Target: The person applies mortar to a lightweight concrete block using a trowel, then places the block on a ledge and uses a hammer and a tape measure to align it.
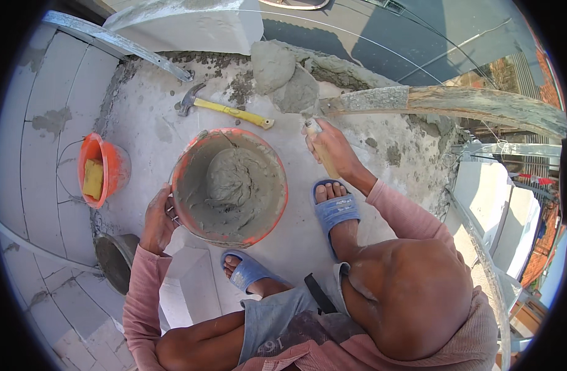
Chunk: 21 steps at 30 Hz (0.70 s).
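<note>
My right hand is closed round the wooden handle of a trowel. The trowel's blade, smeared with grey mortar, lies against a mound of wet mortar at the far edge of the slab. My left hand grips the left side of an orange bucket, fingers curled at its rim. Grey mortar is heaped inside the bucket and coats its walls. Just beyond the bucket lies a claw hammer with a yellow handle.
A small orange bucket holding a yellow sponge is tipped at the left, near a dark bucket. A block wall rises at left. White blocks stand near my feet. A wooden beam extends right over the edge.
</note>
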Motion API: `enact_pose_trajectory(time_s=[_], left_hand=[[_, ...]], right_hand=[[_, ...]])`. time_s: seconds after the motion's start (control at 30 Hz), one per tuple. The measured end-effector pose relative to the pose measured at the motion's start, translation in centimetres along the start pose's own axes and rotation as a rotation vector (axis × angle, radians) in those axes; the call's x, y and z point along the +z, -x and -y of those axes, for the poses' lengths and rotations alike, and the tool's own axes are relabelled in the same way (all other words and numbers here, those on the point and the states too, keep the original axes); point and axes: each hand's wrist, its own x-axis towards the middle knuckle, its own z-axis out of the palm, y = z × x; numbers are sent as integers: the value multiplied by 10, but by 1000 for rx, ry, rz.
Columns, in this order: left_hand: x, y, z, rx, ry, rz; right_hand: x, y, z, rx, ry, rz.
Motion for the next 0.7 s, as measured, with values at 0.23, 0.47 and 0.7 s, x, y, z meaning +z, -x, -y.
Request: enact_pose_trajectory(time_s=[0.23,0.47,0.7], left_hand=[[-41,13,28,-82,105,-164],[-49,12,32,-74,114,-144],[-47,9,32,-63,130,-124]], right_hand=[[15,-122,-18,-194,208,-415],[77,-177,8,-271,317,-439],[91,-167,33,-554,501,-552]])
